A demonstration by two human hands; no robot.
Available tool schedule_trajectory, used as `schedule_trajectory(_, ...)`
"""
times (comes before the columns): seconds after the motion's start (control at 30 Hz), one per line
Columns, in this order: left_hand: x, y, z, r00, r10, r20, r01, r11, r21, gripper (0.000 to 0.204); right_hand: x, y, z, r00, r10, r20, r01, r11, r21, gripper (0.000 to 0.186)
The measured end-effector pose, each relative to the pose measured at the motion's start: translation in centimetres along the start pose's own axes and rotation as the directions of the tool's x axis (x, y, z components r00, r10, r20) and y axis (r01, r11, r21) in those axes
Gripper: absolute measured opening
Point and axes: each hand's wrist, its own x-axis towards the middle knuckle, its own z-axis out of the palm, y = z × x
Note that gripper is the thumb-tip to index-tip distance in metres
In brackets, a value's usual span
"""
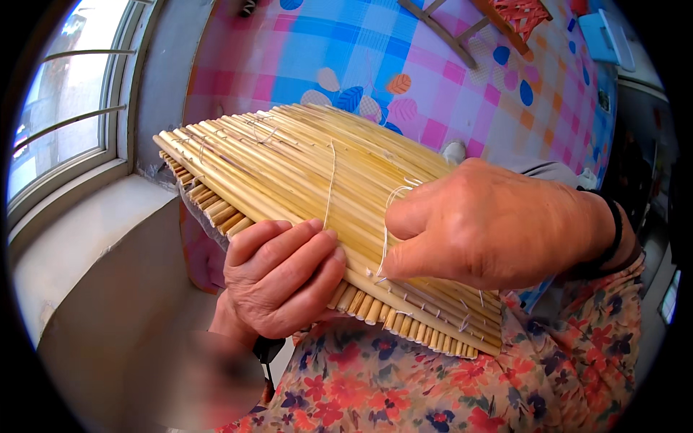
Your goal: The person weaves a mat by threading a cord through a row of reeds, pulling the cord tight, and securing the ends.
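Note:
A panel of pale yellow reed stalks (274,162), laced with white thread and layered over shorter cut stalks along its near edge, lies tilted above my floral-covered lap (375,393). My left hand (281,278) grips the panel's near left edge, fingers curled over the top stalks. On the panel's right part, my right hand (462,224) is closed in a pinch on white thread (390,202), which loops up from the stalks beside my thumb. What else, if anything, is between those fingertips is hidden. Another loose thread (330,180) trails across the middle of the stalks.
A barred window (72,108) with a pale sill (94,216) is at the left. A checked, leaf-patterned floor covering (476,101) stretches beyond the panel. Wooden furniture legs (451,40) and a red woven seat (516,22) stand at the back, a light blue object (606,40) at the right.

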Motion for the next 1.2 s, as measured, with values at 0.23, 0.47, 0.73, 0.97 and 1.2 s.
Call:
schedule_trajectory(0.23,-0.8,-0.9,1.5,0.991,0.066,-0.115,-0.069,0.997,-0.022,0.035,1.9,-1.6,-0.7,0.991,-0.075,0.114,0.107,0.945,-0.309,0.01)
schedule_trajectory(0.47,-1.1,-1.2,1.2,0.994,0.036,-0.101,-0.046,0.994,-0.099,0.038,2.1,-1.9,-1.3,0.995,-0.043,0.091,0.079,0.894,-0.44,0.004)
schedule_trajectory(0.73,-1.5,-1.6,2.0,0.986,0.076,-0.149,-0.092,0.991,-0.1,0.034,1.0,-2.3,-1.9,0.991,0.07,0.118,-0.006,0.879,-0.477,0.016)
schedule_trajectory(0.97,-1.6,-1.8,2.3,0.985,0.078,-0.157,-0.097,0.989,-0.114,0.03,1.0,-2.5,-1.3,0.993,0.068,0.098,-0.022,0.911,-0.411,0.018)
schedule_trajectory(1.2,-1.7,-1.7,2.6,0.982,0.074,-0.172,-0.096,0.987,-0.126,0.028,1.2,-2.5,-1.0,0.994,0.038,0.105,0.009,0.908,-0.418,0.018)
